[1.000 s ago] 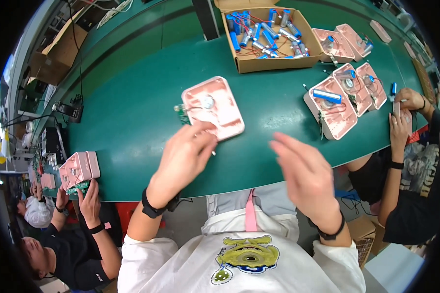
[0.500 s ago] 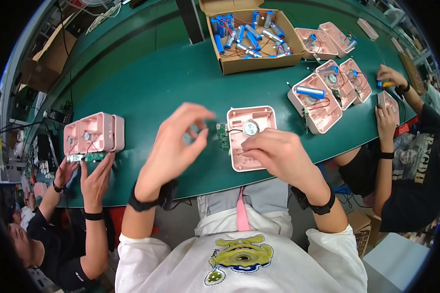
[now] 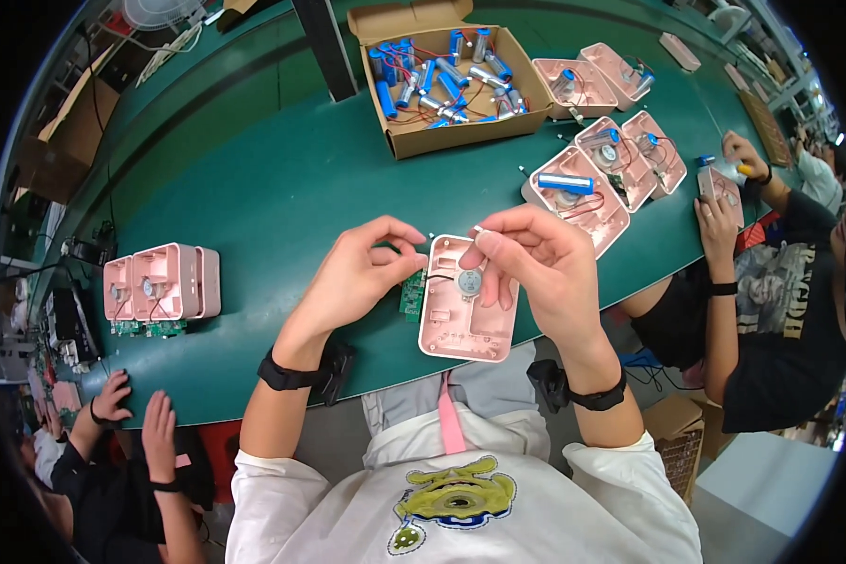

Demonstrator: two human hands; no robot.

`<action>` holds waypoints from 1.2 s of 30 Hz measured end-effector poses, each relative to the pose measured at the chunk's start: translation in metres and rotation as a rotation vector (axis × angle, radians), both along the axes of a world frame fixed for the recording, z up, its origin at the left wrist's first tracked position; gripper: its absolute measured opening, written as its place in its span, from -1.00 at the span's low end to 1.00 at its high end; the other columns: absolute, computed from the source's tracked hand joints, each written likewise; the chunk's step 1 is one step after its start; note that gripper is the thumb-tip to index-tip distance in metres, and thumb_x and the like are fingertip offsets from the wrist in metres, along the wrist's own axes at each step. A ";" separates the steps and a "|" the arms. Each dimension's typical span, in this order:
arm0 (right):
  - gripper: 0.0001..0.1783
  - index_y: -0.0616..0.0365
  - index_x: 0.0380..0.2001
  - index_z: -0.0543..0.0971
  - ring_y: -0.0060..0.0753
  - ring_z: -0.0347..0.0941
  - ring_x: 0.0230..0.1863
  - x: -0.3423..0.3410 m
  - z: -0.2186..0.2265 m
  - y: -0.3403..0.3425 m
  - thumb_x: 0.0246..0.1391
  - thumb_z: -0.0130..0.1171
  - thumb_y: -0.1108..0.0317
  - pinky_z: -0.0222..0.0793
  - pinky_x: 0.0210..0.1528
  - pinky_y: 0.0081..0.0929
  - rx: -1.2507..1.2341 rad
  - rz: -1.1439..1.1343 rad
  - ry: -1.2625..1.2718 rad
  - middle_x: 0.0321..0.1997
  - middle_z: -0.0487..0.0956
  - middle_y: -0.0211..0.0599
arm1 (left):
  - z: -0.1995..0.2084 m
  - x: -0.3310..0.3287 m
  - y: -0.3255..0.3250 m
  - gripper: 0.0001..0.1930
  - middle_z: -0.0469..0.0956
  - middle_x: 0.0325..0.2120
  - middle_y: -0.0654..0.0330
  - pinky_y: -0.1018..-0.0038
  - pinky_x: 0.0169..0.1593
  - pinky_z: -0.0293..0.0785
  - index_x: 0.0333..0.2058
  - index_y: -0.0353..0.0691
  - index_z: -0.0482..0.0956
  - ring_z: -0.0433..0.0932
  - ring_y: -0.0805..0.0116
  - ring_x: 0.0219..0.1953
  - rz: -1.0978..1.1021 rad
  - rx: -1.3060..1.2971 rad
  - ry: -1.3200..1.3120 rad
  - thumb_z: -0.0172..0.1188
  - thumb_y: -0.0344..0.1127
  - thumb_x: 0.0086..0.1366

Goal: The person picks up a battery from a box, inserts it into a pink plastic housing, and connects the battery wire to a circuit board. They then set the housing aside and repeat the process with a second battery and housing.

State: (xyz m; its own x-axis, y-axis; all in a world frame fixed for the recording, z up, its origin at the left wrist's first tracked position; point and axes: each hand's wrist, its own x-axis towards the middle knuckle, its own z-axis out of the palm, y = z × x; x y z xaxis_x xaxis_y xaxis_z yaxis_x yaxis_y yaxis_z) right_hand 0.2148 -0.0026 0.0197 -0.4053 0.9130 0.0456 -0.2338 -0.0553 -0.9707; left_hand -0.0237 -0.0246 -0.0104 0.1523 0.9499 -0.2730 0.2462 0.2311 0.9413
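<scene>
A shallow pink plastic casing (image 3: 449, 336) lies on the bench before me, with a round speaker (image 3: 468, 283) inside and a black wire running left from it. A green circuit board (image 3: 411, 297) sits at the casing's left side, partly covered by it. My left hand (image 3: 355, 274) has thumb and index finger pinched together at the casing's upper left edge, above the board; what they grip is hidden. Over the casing's upper right, my right hand (image 3: 538, 258) pinches a small white piece (image 3: 479, 229) between thumb and index finger, its other fingers curled over the speaker.
An open cardboard box (image 3: 470, 138) of blue cells with red wires stands at the back. Several pink casings (image 3: 600, 226) with cells lie to its right; more pink casings (image 3: 207, 282) stand far left. A co-worker's hands (image 3: 719, 221) work at right; another co-worker's hands (image 3: 158, 437) are at left.
My left hand has come down to the casing's left edge. My right hand has moved up from inside the casing, now with a small white piece. The left co-worker's hands have drawn back from the casings.
</scene>
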 end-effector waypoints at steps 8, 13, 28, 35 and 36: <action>-0.86 0.40 -0.11 0.61 -0.52 0.57 -0.60 -0.002 -0.003 0.001 0.38 0.21 0.51 0.38 -0.63 -0.65 -0.068 0.018 -0.016 -0.35 0.72 -0.07 | -0.018 -0.007 -0.005 -0.77 0.64 -0.25 0.25 0.62 -0.19 0.52 -0.03 -0.44 0.61 0.61 0.63 -0.30 -0.055 0.023 -0.217 0.35 -0.60 0.35; -0.87 0.37 -0.15 0.61 -0.56 0.53 -0.62 -0.009 -0.011 0.003 0.39 0.22 0.48 0.34 -0.65 -0.67 -0.115 0.057 0.020 -0.41 0.69 -0.19 | -0.023 -0.015 -0.003 -0.80 0.64 -0.31 0.27 0.60 -0.20 0.54 -0.08 -0.44 0.63 0.60 0.63 -0.30 -0.113 -0.088 -0.090 0.36 -0.60 0.34; -0.94 0.31 -0.36 0.64 -0.54 0.43 -0.73 -0.044 -0.046 -0.016 0.19 0.33 0.54 0.28 -0.61 -0.48 0.583 -0.069 -0.793 -0.64 0.57 -0.25 | -0.037 -0.010 -0.019 -0.80 0.58 -0.35 0.13 0.53 -0.29 0.61 -0.13 -0.43 0.73 0.62 0.44 -0.39 0.014 0.297 -0.052 0.38 -0.57 0.27; -0.94 0.29 -0.36 0.62 -0.52 0.46 -0.71 -0.047 -0.048 -0.021 0.18 0.33 0.55 0.32 -0.60 -0.48 0.599 -0.078 -0.785 -0.62 0.60 -0.27 | -0.035 -0.007 -0.026 -0.79 0.60 -0.34 0.09 0.47 -0.27 0.67 -0.14 -0.44 0.72 0.68 0.34 -0.37 0.034 0.402 0.016 0.37 -0.59 0.24; -0.94 0.29 -0.35 0.62 -0.52 0.46 -0.71 -0.048 -0.048 -0.022 0.17 0.33 0.55 0.33 -0.60 -0.48 0.606 -0.085 -0.786 -0.61 0.61 -0.27 | -0.035 -0.007 -0.027 -0.79 0.61 -0.34 0.08 0.46 -0.27 0.68 -0.14 -0.44 0.72 0.69 0.32 -0.37 0.038 0.419 0.017 0.37 -0.59 0.23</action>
